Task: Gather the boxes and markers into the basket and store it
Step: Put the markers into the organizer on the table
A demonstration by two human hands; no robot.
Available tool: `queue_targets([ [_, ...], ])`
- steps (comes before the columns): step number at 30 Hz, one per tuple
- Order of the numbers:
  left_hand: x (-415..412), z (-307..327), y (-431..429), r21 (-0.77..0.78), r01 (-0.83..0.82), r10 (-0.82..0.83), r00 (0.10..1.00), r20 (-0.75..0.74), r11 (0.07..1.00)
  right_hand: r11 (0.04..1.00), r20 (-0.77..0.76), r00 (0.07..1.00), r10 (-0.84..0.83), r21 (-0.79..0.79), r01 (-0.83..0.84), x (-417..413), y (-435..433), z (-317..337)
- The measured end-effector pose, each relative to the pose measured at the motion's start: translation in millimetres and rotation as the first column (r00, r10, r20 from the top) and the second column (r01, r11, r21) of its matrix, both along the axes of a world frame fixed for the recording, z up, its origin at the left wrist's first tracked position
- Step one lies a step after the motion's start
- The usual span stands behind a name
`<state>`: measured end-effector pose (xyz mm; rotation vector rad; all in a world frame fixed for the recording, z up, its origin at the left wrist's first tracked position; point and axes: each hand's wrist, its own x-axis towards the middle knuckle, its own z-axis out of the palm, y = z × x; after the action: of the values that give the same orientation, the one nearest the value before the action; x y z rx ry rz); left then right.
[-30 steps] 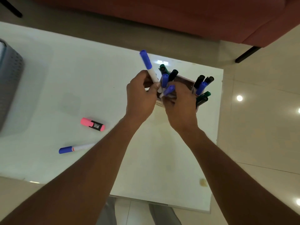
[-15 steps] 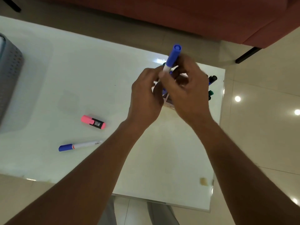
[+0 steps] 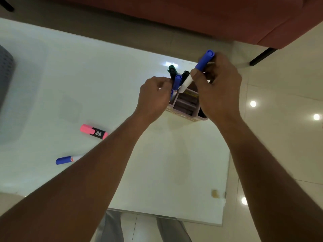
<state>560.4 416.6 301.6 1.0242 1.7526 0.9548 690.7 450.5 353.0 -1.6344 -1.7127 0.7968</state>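
A pink compartment box stands at the table's far right, between my two hands. My right hand is shut on a white marker with a blue cap, which tilts cap-up over the box. My left hand curls against the box's left side, fingers closed on an upright blue marker standing there beside a green marker and a black one. A pink highlighter and another blue-capped marker lie loose on the table at the left. The grey basket stands at the far left edge.
The white glass table ends just right of the box and along the near side at my legs. A red sofa with a black leg stands beyond the table. Tiled floor lies to the right.
The blue-capped marker passed from my left hand to my right hand, which has carried it right and above the box. My left hand dropped to the markers at the box's left side.
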Motion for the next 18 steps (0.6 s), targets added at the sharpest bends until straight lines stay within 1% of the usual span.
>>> queue_targets([
  [3, -3, 4, 0, -0.017, 0.004, -0.002, 0.996, 0.087, 1.000, 0.998, -0.053, 0.998, 0.019, -0.064, -0.023, -2, -8, -9],
  [5, -3, 4, -2, -0.023, 0.019, -0.016, 0.993, 0.117, 1.000, 0.998, -0.082, 0.996, 0.026, -0.057, -0.031, -4, -11, -9],
  [7, -3, 3, -3, -0.015, -0.002, 0.005, 0.988, 0.156, 1.000, 0.999, -0.074, 0.997, 0.033, -0.010, -0.034, -6, -11, -7],
  [9, -3, 1, -3, -0.010, -0.041, 0.042, 0.979, 0.197, 0.999, 0.997, -0.044, 0.996, 0.073, -0.020, -0.074, -9, -12, -6],
  [11, -4, -2, -2, -0.040, -0.055, 0.061, 0.981, 0.184, 0.998, 0.986, -0.027, 0.989, 0.147, -0.079, -0.149, -10, -14, -10],
  [13, -2, -5, -1, -0.047, -0.060, 0.068, 0.977, 0.203, 0.997, 0.975, -0.005, 0.980, 0.200, -0.096, -0.199, -10, -14, -13],
  [16, -2, -9, -1, -0.064, -0.085, 0.097, 0.972, 0.214, 0.994, 0.977, 0.004, 0.980, 0.200, -0.069, -0.200, -10, -15, -13],
  [18, -3, -11, 0, -0.059, -0.057, 0.067, 0.979, 0.193, 0.997, 0.978, 0.009, 0.978, 0.207, -0.041, -0.207, -8, -16, -13],
])
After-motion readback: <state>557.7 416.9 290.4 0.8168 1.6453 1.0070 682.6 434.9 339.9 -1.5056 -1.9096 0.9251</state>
